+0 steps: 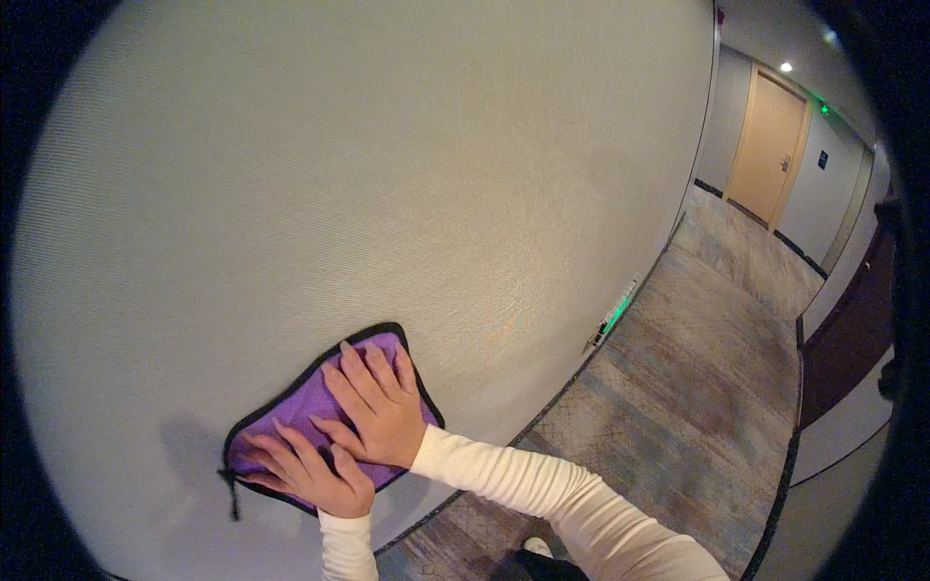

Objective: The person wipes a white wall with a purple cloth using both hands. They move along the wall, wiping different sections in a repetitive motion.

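Note:
A purple cloth (309, 399) with a black bound edge lies spread against a pale, finely ribbed wall (327, 181). A short black loop hangs from its lower left corner. Flat on the cloth's left part rests my left hand (320, 472), its fingers spread and slightly blurred. My right hand (385, 414) presses on the upper right part with the palm down and the fingers apart. Neither hand has its fingers curled around the cloth. Part of the purple surface is hidden beneath both palms. White ribbed sleeves cover both forearms.
Patterned carpet (676, 348) runs along the wall's base. A lit green sign (617, 316) sits low on the wall. A wooden door (774, 145) stands at the corridor's far end, and a dark door (850, 290) is at right. My shoe (538, 546) shows below.

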The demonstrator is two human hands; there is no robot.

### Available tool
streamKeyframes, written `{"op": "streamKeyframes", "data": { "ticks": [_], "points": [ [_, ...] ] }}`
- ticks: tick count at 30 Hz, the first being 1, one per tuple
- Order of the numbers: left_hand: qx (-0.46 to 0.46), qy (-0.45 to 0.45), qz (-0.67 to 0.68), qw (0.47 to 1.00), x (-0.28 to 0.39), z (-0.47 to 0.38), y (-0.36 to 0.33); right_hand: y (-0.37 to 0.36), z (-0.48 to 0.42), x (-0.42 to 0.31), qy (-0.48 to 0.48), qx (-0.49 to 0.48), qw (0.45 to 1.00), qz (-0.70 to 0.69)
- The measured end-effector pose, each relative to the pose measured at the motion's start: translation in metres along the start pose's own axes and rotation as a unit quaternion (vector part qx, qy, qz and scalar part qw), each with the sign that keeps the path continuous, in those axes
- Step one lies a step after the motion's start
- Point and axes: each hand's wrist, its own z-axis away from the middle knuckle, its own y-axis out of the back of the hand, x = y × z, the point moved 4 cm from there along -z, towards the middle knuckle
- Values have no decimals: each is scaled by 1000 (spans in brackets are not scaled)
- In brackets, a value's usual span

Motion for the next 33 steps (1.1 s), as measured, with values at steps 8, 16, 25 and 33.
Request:
{"op": "streamKeyframes", "data": {
  "ticks": [8, 16, 25, 33],
  "points": [
    [-169, -55, -46, 983, 74, 145, -98, 9, 171, 96, -17, -65, 998, 15],
    [84, -26, 19, 996, 109, 56, -106, 25, 74, 136, 90, 37, 993, 59],
    [-235, 29, 39, 971, 60, 311, -229, -52, 351, 140, 94, -11, 992, 85],
    [174, 18, -55, 983, 5, 110, -118, -47, 128, 45, 114, 76, 985, 101]
  ]
}}
